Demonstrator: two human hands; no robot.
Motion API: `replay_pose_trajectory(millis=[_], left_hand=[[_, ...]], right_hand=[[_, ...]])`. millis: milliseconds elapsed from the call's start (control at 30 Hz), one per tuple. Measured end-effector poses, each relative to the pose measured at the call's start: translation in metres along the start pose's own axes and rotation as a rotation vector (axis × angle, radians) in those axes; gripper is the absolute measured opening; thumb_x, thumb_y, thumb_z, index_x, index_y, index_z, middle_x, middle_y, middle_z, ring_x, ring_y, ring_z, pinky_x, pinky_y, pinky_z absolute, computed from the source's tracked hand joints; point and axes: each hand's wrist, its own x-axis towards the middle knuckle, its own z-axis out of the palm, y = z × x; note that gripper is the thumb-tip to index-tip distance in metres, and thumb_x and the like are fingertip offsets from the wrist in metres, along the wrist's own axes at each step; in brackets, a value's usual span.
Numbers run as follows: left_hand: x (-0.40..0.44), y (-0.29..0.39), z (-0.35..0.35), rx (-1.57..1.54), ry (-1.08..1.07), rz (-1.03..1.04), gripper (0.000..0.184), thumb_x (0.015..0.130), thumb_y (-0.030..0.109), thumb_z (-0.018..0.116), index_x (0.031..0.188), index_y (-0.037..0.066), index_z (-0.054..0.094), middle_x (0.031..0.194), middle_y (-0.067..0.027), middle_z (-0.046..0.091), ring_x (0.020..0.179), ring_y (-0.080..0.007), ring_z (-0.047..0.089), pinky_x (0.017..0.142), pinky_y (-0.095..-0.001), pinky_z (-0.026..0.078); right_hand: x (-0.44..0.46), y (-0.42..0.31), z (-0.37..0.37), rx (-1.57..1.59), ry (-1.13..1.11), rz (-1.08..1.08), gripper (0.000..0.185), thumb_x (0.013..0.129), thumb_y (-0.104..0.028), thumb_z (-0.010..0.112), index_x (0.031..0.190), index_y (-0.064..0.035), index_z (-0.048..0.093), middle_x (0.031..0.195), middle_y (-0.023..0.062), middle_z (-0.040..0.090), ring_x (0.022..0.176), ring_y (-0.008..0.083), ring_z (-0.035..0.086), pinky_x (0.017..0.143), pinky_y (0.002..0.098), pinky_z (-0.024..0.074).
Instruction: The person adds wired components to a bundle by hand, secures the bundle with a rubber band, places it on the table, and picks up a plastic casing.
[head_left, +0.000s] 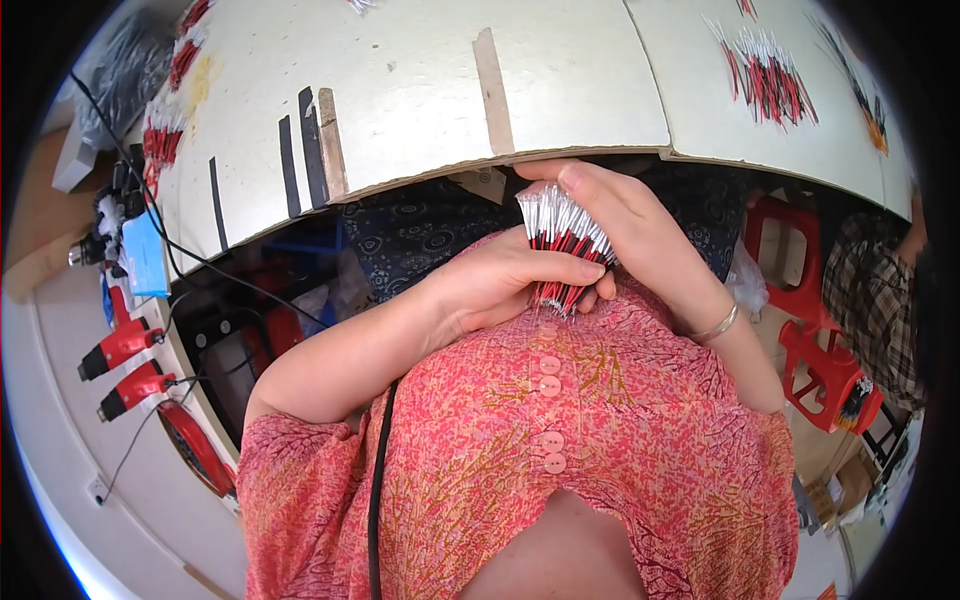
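Observation:
A thick bundle of red and black wires [562, 245] with white ends is held in front of my chest, close to the table's front edge. My left hand [500, 278] wraps round its lower part, the thumb lying across the red and black wires. My right hand [630, 215], with a bracelet on the wrist, curves around the white ends from the right and far side. Its fingers are held together, partly hidden behind the bundle. The white ends fan out a little toward the table.
A white table [420, 90] with dark tape strips spans the front. Wire bundles [770, 75] lie on it at right, others [165, 140] at left. Red heat guns [125, 350] stand at left, a black cable [379, 480] hangs by my chest, and red stools [815, 370] are at right.

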Motion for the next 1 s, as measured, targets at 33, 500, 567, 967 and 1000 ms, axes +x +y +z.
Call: replay_pose_trajectory(millis=[33, 500, 567, 967, 1000], left_hand=[[0.0, 0.0, 0.001, 0.012, 0.013, -0.006, 0.016, 0.089, 0.008, 0.067, 0.102, -0.001, 0.064, 0.091, -0.0126, 0.067, 0.08, -0.0187, 0.063, 0.074, -0.0304, 0.051], [0.001, 0.0, 0.006, 0.048, 0.03, 0.014, 0.014, 0.086, 0.005, 0.067, 0.098, 0.0, 0.063, 0.085, -0.0095, 0.064, 0.077, -0.0167, 0.061, 0.071, -0.0281, 0.05], [0.002, 0.001, 0.008, 0.068, 0.025, 0.021, 0.013, 0.086, 0.005, 0.067, 0.098, 0.0, 0.063, 0.086, -0.0095, 0.064, 0.077, -0.0167, 0.061, 0.071, -0.028, 0.05], [0.001, 0.002, 0.013, 0.163, 0.018, 0.017, 0.012, 0.086, 0.007, 0.065, 0.095, 0.0, 0.062, 0.086, -0.0085, 0.063, 0.08, -0.0162, 0.06, 0.072, -0.0285, 0.047], [0.0, 0.002, 0.014, 0.164, 0.018, 0.017, 0.012, 0.086, 0.007, 0.065, 0.095, 0.0, 0.062, 0.086, -0.0085, 0.063, 0.08, -0.0162, 0.06, 0.072, -0.0285, 0.047]], right_hand=[[-0.001, -0.002, 0.0, -0.011, -0.024, 0.005, 0.045, 0.104, -0.035, 0.043, 0.119, 0.0018, 0.064, 0.093, 0.0091, 0.069, 0.083, 0.0126, 0.063, 0.075, 0.0257, 0.0515], [-0.003, -0.005, -0.002, -0.08, -0.041, -0.087, 0.038, 0.102, -0.028, 0.048, 0.117, 0.003, 0.064, 0.096, 0.0102, 0.069, 0.088, 0.014, 0.064, 0.08, 0.0269, 0.0508], [-0.005, -0.01, -0.004, -0.087, -0.028, -0.029, 0.033, 0.097, -0.024, 0.057, 0.116, 0.0023, 0.065, 0.097, 0.0097, 0.07, 0.089, 0.0142, 0.065, 0.08, 0.0271, 0.0513], [-0.017, -0.03, -0.001, -0.862, 0.24, -0.64, 0.023, 0.077, -0.011, 0.073, 0.098, -0.0028, 0.068, 0.102, 0.0109, 0.067, 0.09, 0.0283, 0.064, 0.076, 0.0343, 0.053], [-0.018, -0.031, 0.0, -0.921, 0.19, -0.62, 0.025, 0.074, -0.007, 0.074, 0.098, -0.0013, 0.067, 0.106, 0.0125, 0.066, 0.094, 0.0288, 0.064, 0.079, 0.0353, 0.0519]])
